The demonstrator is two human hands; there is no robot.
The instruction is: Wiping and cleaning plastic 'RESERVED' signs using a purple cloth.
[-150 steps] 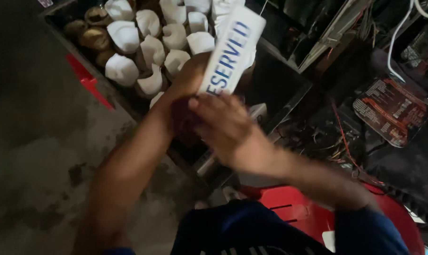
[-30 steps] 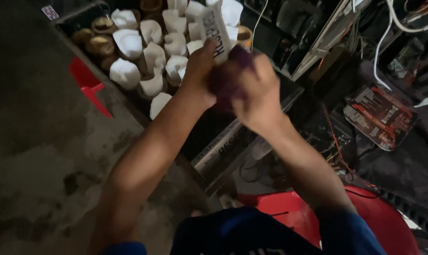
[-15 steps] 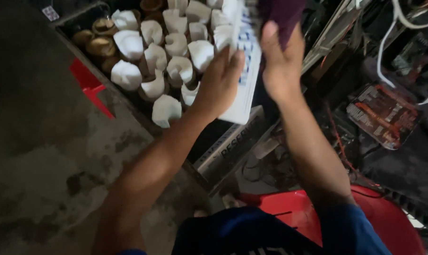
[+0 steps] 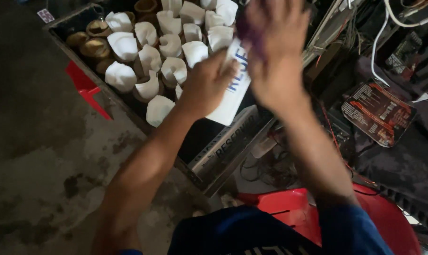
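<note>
In the upper middle of the frame, the person holds a long white sign (image 4: 230,97) with blue letters. The left hand (image 4: 205,85) grips it at its left edge, with the fingers curled around the board, so this hand carries the sign. The long axis of the sign runs steeply, from lower left near the wrist up toward the top of the frame, a little tilted to the right. The right hand (image 4: 275,56) is just to the right of the sign and above it. It is blurred, and it presses a dark purple cloth (image 4: 251,33) against the upper part of the sign; its fingers are spread over the cloth. Both hands are at the sign, the left lower and the right higher.

Left of the hands, a dark crate (image 4: 81,56) holds many cups with white folded napkins (image 4: 124,45). Below the sign, a second similar sign (image 4: 225,146) lies flat at the crate's edge. A red chair (image 4: 289,208) is at the lower right.
</note>
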